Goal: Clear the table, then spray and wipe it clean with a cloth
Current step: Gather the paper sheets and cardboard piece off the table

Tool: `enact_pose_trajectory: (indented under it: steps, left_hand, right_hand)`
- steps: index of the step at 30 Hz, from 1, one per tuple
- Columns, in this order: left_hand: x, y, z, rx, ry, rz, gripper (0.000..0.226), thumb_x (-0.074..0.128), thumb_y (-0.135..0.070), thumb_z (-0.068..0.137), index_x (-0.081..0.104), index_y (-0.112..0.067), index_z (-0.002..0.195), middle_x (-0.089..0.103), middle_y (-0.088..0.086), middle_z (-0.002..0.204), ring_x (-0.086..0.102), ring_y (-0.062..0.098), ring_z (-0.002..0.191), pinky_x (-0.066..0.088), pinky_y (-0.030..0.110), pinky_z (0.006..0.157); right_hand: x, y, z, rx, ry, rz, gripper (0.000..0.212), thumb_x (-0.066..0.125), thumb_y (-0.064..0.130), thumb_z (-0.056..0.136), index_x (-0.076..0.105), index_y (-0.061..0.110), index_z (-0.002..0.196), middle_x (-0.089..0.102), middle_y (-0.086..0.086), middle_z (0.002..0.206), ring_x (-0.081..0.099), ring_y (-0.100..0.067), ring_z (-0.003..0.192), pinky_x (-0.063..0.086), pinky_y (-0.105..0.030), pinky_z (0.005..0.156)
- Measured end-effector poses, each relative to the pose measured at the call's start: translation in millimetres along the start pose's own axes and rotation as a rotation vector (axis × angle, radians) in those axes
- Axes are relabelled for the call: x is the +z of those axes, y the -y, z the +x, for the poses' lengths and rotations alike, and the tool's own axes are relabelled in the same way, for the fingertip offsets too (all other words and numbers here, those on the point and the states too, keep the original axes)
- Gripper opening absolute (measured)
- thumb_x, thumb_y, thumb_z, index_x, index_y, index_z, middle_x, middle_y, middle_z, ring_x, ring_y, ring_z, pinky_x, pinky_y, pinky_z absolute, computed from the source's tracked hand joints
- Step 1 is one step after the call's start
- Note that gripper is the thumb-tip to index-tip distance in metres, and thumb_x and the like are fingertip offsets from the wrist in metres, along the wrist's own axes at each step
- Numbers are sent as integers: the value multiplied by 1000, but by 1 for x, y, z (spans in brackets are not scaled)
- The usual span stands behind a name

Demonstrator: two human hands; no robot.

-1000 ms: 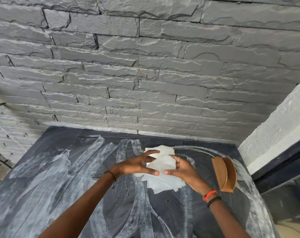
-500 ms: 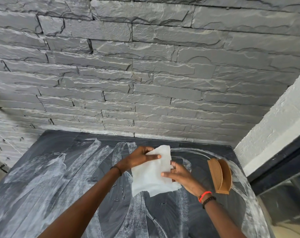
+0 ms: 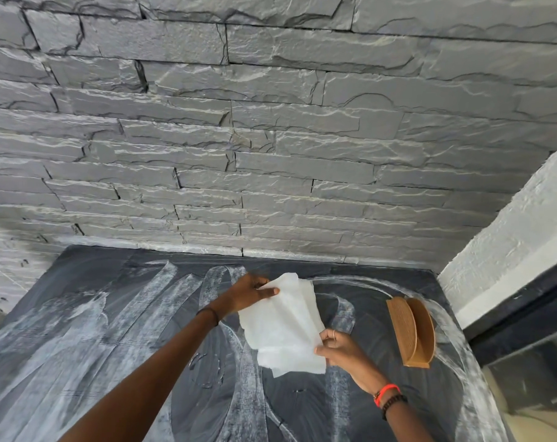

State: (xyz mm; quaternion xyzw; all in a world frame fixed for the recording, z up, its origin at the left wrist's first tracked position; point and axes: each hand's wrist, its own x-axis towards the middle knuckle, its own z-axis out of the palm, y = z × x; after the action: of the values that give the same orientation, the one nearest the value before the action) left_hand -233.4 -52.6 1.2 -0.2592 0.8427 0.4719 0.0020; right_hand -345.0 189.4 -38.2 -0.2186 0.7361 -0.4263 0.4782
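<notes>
Cloth [image 3: 283,327] now spread out; L hand [image 3: 248,295] up, R hand [image 3: 339,349] moved down, apart.

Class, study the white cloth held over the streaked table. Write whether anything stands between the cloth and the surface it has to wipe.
Nothing visible lies between the cloth and the table below it; the left hand and right hand pinch its edges. A wooden holder stands on the table's right side, blocking wipes there.

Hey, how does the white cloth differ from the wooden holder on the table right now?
The white cloth is limp and creased; the wooden holder is rigid and brown. The cloth is held, the left hand pinching its top corner and the right hand its lower edge; the holder stands untouched on the table. Both are over the same streaked dark table.
</notes>
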Motion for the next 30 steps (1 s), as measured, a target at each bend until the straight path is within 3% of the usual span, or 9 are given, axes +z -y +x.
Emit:
enact_pose_trajectory:
  steps: [3,7,10,14,18,21,23,26,30]
  left_hand:
    - [4,6,19,4,1,88,26,61,-30,93,61,-11,76,46,-6,56,44,-3,45,29,13,49]
    - [9,8,47,16,15,136,37,61,-34,93,66,2,91,54,14,72,47,16,67,34,31,61]
    - [15,10,70,29,27,137,34,62,-35,91,69,-3,98,64,12,78,54,16,72,38,28,66]
    - [23,12,90,-8,-21,218,41,66,-36,88,64,-12,121,66,8,117,61,22,109,41,24,89]
    - [37,23,90,16,-164,364,44,63,-35,89,55,-21,130,52,7,132,49,25,125,37,42,106]
    - [48,35,71,4,-337,377,43,59,-31,92,51,-20,133,46,9,134,44,28,124,34,38,103]
    - [54,39,49,32,-445,309,34,59,-25,92,56,-16,125,49,10,126,48,28,116,35,37,98]
    - [68,43,9,200,-439,321,18,58,-20,93,63,-13,109,56,7,112,57,25,103,44,37,92]
    - [96,49,-42,294,-195,338,35,47,-42,94,63,-15,109,59,2,112,59,20,101,47,35,91]
  right_hand:
    - [-6,-8,8,33,-33,83,22,65,4,84,58,9,104,69,-12,97,67,-19,86,54,-30,70]
    - [-8,-15,23,44,-92,151,29,66,-1,82,58,9,108,67,-12,93,67,-23,84,53,-38,72]
    - [-7,-18,37,51,-134,182,27,63,-6,82,58,6,106,67,-14,93,64,-27,87,52,-47,80]
    - [-7,-17,48,39,-205,154,24,57,-11,83,59,6,99,66,-11,86,65,-20,76,59,-32,63]
    - [-8,-18,55,-24,-306,-62,23,55,-9,83,61,2,102,65,-6,79,60,-12,67,47,-12,50]
    - [-9,-17,57,-26,-345,-154,25,57,-1,85,60,3,110,64,-9,84,58,-15,69,47,-19,54]
    - [-8,-20,56,-40,-449,-280,25,60,6,86,60,4,111,66,-12,93,61,-20,77,51,-30,70]
    - [-2,-28,48,-334,-603,-621,24,70,10,80,66,5,103,67,-11,100,61,-25,97,48,-33,89]
    - [13,-38,36,-737,-289,-1032,37,85,36,61,74,22,93,68,8,105,63,-8,99,51,-20,88]
